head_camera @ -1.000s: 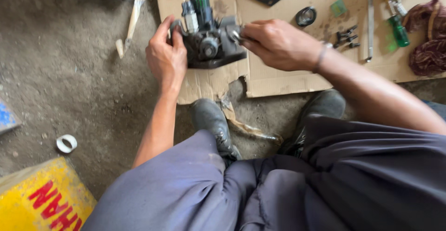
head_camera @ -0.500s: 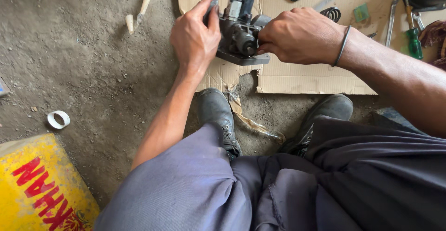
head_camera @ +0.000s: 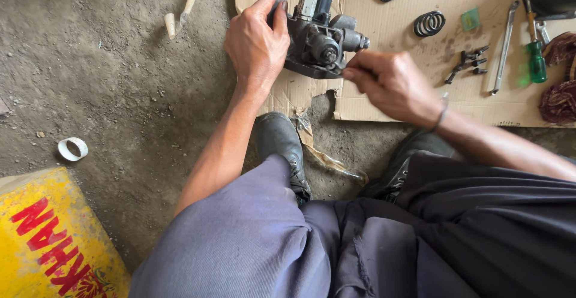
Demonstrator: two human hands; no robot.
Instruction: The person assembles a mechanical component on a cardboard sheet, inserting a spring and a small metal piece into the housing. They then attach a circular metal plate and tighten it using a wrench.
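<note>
Metal assembly [head_camera: 321, 37] is being clamped by left hand [head_camera: 255, 40]; right hand [head_camera: 393, 85], fingers pinched together beside it, risks slipping off its greasy fitting.

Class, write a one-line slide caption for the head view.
Left hand grips a grimy metal assembly over cardboard; right hand pinches beside it.

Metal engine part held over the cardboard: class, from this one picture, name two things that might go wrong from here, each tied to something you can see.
1. The left hand alone grips the greasy metal engine part; the right hand pinches near its edge, so it might slip.
2. The small bolts and coil spring lie loose on the torn cardboard beside dirt, so they could roll off and get lost.
</note>
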